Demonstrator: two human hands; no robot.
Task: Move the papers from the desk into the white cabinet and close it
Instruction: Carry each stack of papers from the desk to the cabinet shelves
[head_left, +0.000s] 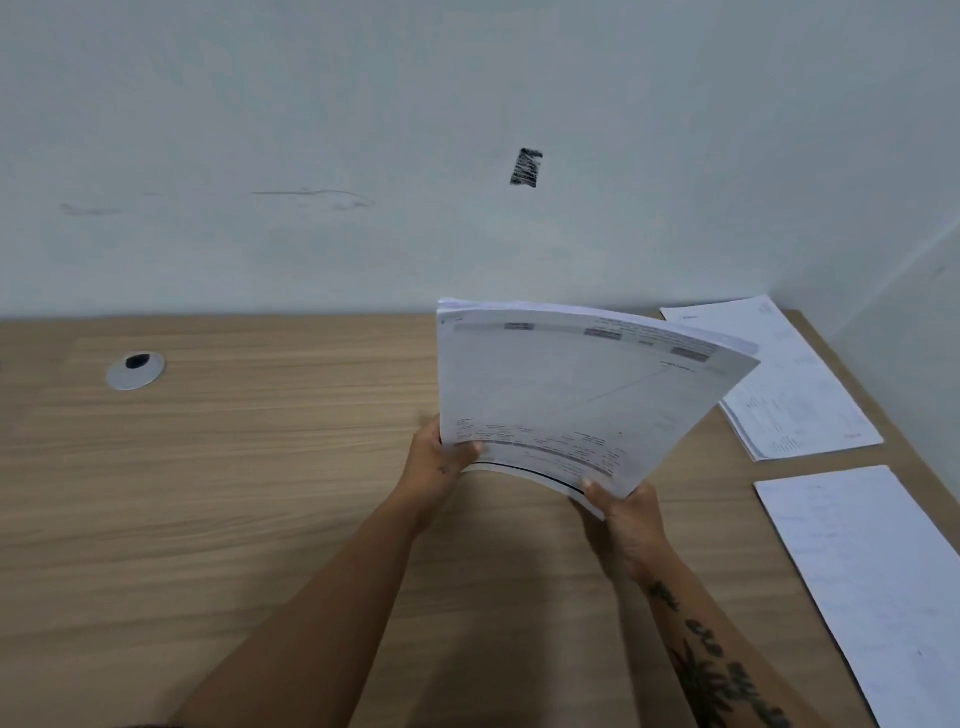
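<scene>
A thick sheaf of printed papers (582, 395) is held up off the wooden bench (260, 467), bowed toward the camera and clear of the surface, with the person's left hand (439, 457) pinching its lower left corner and the right hand (623, 512) gripping its lower right corner. On both hands the fingers are clamped on the sheaf, thumbs on the printed face and the rest hidden behind it. Two more sets of papers lie flat along the bench's right side: a far pile (789, 379) near the corner of the wall and a near pile (872, 571) just in front of it, the two set slightly apart. A grey cable grommet (136, 370) sits in the benchtop well to the left. The white cabinet is not in view. The step in hand appears to be gathering, with one bundle lifted and two not yet collected; the next move likely calls for adding those piles or carrying this bundle to the cabinet, keeping the loose sheets squared so none slip.
</scene>
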